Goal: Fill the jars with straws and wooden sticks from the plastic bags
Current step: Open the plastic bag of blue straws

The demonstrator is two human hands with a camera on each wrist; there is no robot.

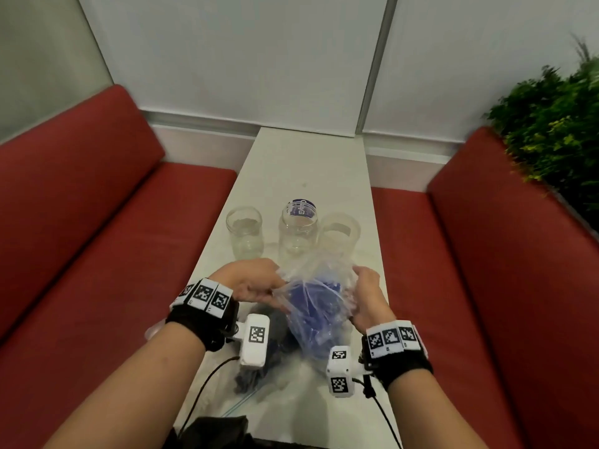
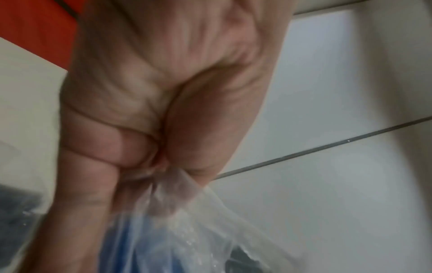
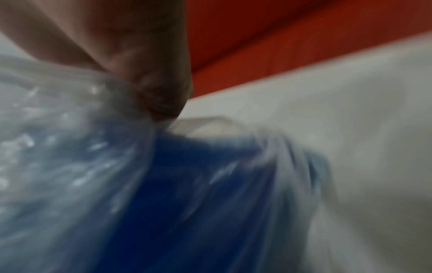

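Both hands hold a clear plastic bag (image 1: 316, 306) of blue straws above the white table (image 1: 301, 163). My left hand (image 1: 256, 281) pinches the bag's left top edge; in the left wrist view its curled fingers (image 2: 112, 151) clamp the plastic bag (image 2: 177, 208). My right hand (image 1: 366, 294) grips the bag's right edge, and the right wrist view shows the blurred plastic bag (image 3: 163, 184) under the thumb. Three clear jars stand just beyond: a left jar (image 1: 244, 231), a middle jar (image 1: 298, 226) and a right jar (image 1: 338, 236), all looking empty. A second bag (image 1: 259, 367) with dark contents lies under my wrists.
Red cushioned benches (image 1: 81, 222) flank the narrow table on both sides. A white wall closes the far end. Green foliage (image 1: 557, 124) rises behind the right bench. Cables (image 1: 201, 393) trail from the wrist cameras over the table's near edge.
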